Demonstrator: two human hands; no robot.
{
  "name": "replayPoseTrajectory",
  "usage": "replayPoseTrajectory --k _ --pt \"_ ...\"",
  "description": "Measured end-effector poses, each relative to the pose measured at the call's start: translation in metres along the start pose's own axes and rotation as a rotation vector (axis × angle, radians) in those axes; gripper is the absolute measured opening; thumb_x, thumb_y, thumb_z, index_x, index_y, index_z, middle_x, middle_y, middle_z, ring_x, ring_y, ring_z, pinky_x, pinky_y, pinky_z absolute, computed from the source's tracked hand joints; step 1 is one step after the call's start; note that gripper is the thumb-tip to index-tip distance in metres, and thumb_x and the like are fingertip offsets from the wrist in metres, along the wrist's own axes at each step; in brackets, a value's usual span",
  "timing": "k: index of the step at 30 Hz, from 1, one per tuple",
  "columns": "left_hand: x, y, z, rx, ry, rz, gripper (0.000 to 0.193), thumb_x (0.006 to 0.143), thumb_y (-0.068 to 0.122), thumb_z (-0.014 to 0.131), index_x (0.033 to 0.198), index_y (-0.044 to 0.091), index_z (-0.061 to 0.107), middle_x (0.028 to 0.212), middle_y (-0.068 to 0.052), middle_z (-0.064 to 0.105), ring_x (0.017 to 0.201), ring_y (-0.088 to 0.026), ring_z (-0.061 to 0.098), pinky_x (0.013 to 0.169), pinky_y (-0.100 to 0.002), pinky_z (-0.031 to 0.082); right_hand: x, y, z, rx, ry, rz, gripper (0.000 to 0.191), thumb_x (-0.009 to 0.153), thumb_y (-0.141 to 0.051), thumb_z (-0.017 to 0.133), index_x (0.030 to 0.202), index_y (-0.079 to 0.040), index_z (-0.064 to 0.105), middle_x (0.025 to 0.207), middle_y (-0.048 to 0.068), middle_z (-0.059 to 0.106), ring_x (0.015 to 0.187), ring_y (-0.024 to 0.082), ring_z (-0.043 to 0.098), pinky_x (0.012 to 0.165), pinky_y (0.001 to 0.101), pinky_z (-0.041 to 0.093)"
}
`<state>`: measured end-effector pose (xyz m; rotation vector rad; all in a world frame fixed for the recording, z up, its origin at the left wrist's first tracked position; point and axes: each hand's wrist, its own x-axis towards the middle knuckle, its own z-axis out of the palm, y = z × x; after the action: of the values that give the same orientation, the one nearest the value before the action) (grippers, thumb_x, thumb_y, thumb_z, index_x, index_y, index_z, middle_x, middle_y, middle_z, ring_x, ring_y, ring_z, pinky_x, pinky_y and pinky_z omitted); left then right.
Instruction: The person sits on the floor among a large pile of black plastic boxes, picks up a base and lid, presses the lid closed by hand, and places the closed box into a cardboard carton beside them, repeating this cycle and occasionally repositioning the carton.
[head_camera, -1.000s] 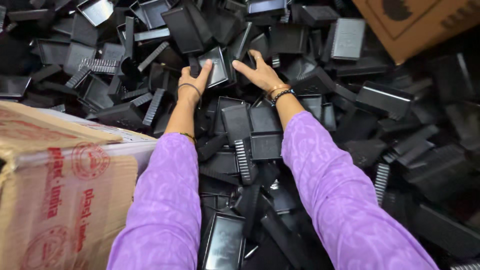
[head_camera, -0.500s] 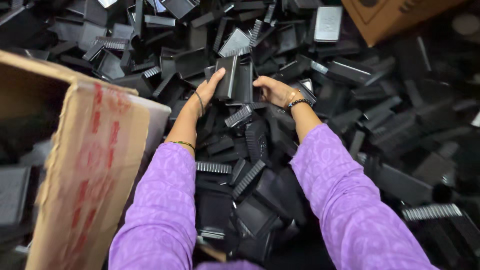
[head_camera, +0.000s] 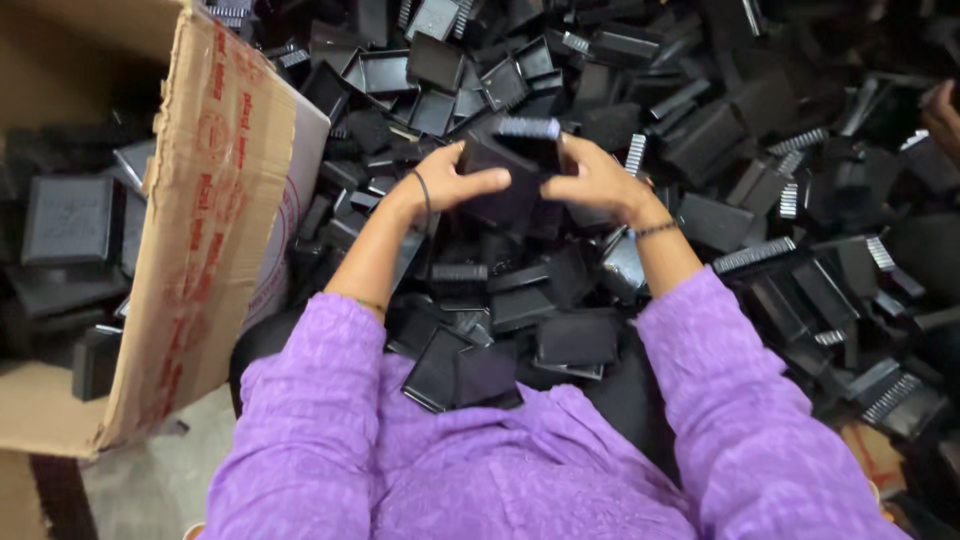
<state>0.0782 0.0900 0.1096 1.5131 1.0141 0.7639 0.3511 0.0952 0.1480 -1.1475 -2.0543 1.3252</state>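
Observation:
Both my hands grip a stack of flat black plastic square parts held up above the heap. My left hand clasps its left side, thumb lying across the front face. On the right side sits my right hand, fingers wrapped around the edge. The topmost part shows a pale ribbed edge. Purple sleeves cover both my arms, and each wrist carries a thin bracelet. More black square parts lie in my lap.
A big heap of the same black parts spreads across the floor ahead and to the right. An open cardboard box on my left holds several such parts. Another person's hand shows at the right edge.
My hands lifted the parts off the heap and drew them toward me, squaring them between both palms. The view swung so the box now fills the left side.

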Motion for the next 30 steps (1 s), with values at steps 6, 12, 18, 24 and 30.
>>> replayPoseTrajectory --k 6,12,18,24,30 --pt "-0.101 0.017 0.063 0.687 0.07 0.119 0.111 0.058 0.061 0.086 0.151 0.016 0.045 0.147 -0.013 0.052 0.139 -0.032 0.045 0.113 -0.07 0.018 -0.125 -0.039 0.051 -0.309 0.07 -0.261 0.078 0.074 -0.021 0.076 0.146 -0.004 0.051 0.15 0.02 0.053 0.14 0.031 0.052 0.115 0.0405 0.041" --pt "-0.188 -0.008 0.142 1.117 0.067 -0.262 0.141 0.052 0.064 0.089 0.161 0.013 0.015 0.163 -0.013 0.025 0.152 -0.039 0.019 0.113 -0.074 0.019 -0.186 -0.026 0.144 -0.665 0.256 -0.108 0.093 0.064 -0.04 0.09 0.145 -0.018 0.051 0.161 0.025 0.021 0.145 0.049 0.03 0.107 0.0692 0.031" --pt "-0.155 -0.063 0.148 0.951 0.164 -0.303 0.132 0.058 0.059 0.092 0.159 0.014 0.019 0.163 -0.006 0.021 0.152 -0.041 0.016 0.106 -0.075 0.026 -0.144 0.015 0.177 -0.906 0.357 0.047 0.081 0.074 -0.029 0.087 0.148 -0.028 0.052 0.167 0.022 0.016 0.143 0.049 0.034 0.103 0.0721 0.037" --pt "-0.114 -0.071 0.124 1.031 0.159 -0.258 0.125 0.061 0.053 0.092 0.158 0.012 0.025 0.171 -0.004 0.012 0.151 -0.042 0.02 0.111 -0.071 0.033 -0.115 -0.028 0.156 -1.039 0.033 0.316 0.084 0.071 -0.039 0.087 0.147 -0.034 0.051 0.168 0.016 0.013 0.135 0.047 0.037 0.097 0.0683 0.041" --pt "-0.113 -0.039 0.064 0.6 -0.15 -0.296 0.075 0.073 0.05 0.085 0.131 0.007 0.066 0.129 -0.017 0.069 0.121 -0.035 0.065 0.105 -0.044 0.052 -0.022 -0.057 0.057 -0.641 0.124 -0.047 0.049 0.079 -0.047 0.078 0.107 -0.006 0.075 0.108 0.016 0.075 0.101 0.034 0.071 0.088 0.0408 0.055"
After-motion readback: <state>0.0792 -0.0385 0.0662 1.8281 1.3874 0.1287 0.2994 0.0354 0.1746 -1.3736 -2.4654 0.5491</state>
